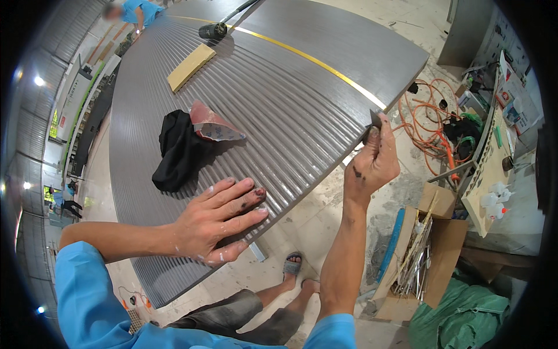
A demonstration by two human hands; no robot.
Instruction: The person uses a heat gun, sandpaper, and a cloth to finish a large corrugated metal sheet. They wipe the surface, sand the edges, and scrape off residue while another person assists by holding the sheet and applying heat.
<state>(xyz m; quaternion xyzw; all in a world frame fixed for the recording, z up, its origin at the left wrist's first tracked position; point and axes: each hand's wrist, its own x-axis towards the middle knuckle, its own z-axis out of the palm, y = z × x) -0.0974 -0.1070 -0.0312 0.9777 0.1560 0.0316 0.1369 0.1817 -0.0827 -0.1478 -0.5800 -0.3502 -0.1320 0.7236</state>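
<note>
My left hand (224,218) lies flat with fingers spread on a large grey ribbed panel (279,128), close to its near edge. Paint marks and dark smudges cover its fingers. My right hand (372,163) pinches a small dark flat blade (375,120) against the panel's right edge, near the end of a gold strip (319,63) set into the surface. The fingers hide most of the blade. Beyond my left hand, a crumpled black cloth (175,148) rests on the ribs, touching a folded piece of reddish sandpaper (212,123).
Farther up the panel are a yellowish block (192,67) and a black mallet (213,31). Another person (139,13) stands at its far end. Right of the panel, orange hoses (421,110) tangle on the floor near a cardboard box (444,250) of thin strips and a green sack (459,317).
</note>
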